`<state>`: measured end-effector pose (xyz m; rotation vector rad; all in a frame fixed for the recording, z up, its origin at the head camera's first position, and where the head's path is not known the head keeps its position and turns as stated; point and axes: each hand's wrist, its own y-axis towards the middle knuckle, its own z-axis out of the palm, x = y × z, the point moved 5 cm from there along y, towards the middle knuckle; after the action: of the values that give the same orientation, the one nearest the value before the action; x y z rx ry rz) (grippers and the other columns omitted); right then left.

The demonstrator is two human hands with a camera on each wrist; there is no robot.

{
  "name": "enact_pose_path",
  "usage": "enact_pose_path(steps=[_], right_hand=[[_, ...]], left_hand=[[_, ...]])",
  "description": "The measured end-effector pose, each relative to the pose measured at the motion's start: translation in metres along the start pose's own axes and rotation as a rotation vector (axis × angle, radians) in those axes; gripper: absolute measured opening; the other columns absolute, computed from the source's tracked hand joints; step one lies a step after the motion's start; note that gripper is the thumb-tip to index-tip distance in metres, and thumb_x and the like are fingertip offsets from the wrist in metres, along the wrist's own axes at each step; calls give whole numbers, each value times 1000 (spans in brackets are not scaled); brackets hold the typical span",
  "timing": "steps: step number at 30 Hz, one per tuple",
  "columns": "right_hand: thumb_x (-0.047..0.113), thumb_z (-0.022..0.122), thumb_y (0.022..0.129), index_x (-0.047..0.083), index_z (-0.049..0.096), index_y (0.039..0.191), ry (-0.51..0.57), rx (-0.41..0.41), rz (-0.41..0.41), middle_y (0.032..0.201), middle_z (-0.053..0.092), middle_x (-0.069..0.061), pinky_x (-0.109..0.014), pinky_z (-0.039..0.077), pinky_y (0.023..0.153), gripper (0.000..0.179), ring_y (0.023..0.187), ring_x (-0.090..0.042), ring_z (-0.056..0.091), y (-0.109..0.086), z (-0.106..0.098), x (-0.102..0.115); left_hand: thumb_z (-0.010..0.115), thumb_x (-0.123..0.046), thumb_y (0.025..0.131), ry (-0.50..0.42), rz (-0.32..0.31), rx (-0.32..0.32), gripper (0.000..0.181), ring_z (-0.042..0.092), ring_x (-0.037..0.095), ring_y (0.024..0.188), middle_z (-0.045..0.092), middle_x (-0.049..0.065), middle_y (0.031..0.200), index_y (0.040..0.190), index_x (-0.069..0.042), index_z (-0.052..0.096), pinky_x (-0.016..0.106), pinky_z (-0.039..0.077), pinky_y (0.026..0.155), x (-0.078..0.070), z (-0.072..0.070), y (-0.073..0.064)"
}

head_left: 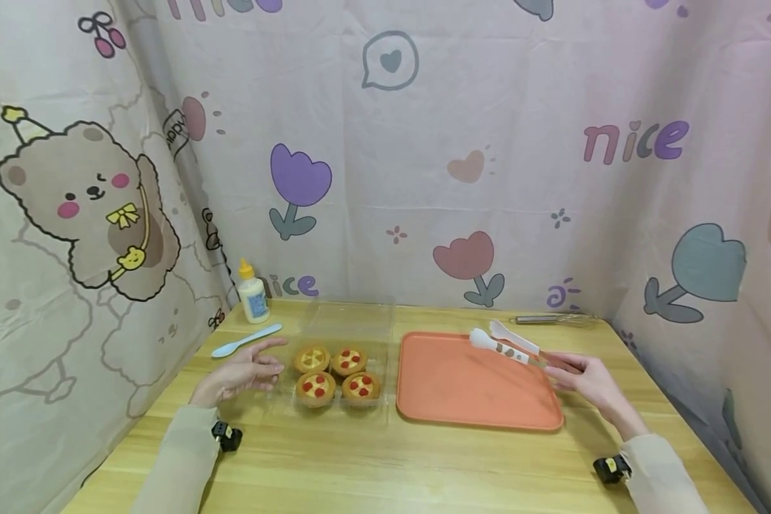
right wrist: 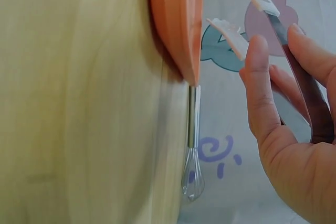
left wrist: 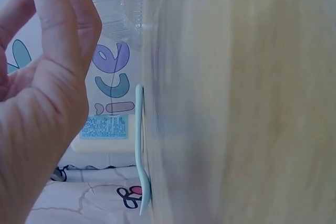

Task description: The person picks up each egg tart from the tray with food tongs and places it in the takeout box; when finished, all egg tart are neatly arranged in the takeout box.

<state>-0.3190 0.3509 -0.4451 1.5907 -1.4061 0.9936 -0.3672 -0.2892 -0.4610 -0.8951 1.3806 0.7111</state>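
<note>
My right hand (head_left: 581,382) grips a pair of tongs (head_left: 504,348) with white patterned tips and metal arms, held over the right side of an orange tray (head_left: 475,410). In the right wrist view the tongs' arms (right wrist: 310,98) stand apart, thumb on one side and fingers on the other, with nothing between the tips. My left hand (head_left: 247,371) hovers at the left side of a clear plastic box (head_left: 350,321), its fingers loosely extended and holding nothing. Inside the box sit several small tarts (head_left: 315,389), most with red dots on top and one with yellow pieces.
A pale blue spoon (head_left: 247,340) lies left of the box, behind my left hand. Beyond it stands a white bottle (head_left: 253,298) with a yellow nozzle. At the back right a metal whisk (head_left: 552,320) lies on the wooden table (head_left: 385,475). Printed curtains (head_left: 385,178) enclose the back and sides.
</note>
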Motion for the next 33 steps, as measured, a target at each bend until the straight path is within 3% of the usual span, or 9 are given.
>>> enact_pose_path(steps=[5, 13, 20, 29, 33], right_hand=[[23, 64, 97, -7, 42, 143, 14, -20, 4, 145, 42, -31, -32, 60, 85, 60, 98, 10, 61, -3, -5, -3], [23, 64, 97, -11, 40, 143, -12, -66, 5, 142, 43, -34, -33, 61, 83, 63, 96, 4, 64, -7, -17, -12], [22, 63, 97, -14, 35, 144, -31, -92, 5, 144, 39, -36, -35, 60, 84, 66, 95, 7, 63, -12, -26, -16], [20, 62, 98, -20, 34, 141, -73, -194, 28, 127, 60, -20, -31, 61, 78, 65, 85, 4, 65, -20, -44, -25], [24, 58, 100, -20, 32, 142, -105, -227, 72, 126, 54, -32, -28, 61, 75, 66, 81, 0, 67, -21, -49, -31]], left_hand=[[59, -4, 97, -18, -8, 2, 78, 66, 16, 77, 67, 9, 94, 156, -6, 9, 29, 61, 68, 0, 1, 1], [59, -4, 97, -20, -16, -10, 76, 66, 16, 77, 66, 10, 95, 156, -7, 12, 28, 61, 68, -2, 2, 0], [59, -4, 96, -9, -12, -13, 76, 66, 15, 77, 66, 9, 96, 156, -8, 13, 28, 61, 68, -1, 2, 0], [62, -8, 95, 4, -25, -30, 79, 65, 15, 77, 65, 11, 97, 156, -8, 12, 29, 61, 69, 0, 1, 0], [62, -8, 95, 7, -25, -32, 80, 65, 15, 77, 65, 10, 97, 156, -7, 10, 29, 61, 69, 0, 1, -1]])
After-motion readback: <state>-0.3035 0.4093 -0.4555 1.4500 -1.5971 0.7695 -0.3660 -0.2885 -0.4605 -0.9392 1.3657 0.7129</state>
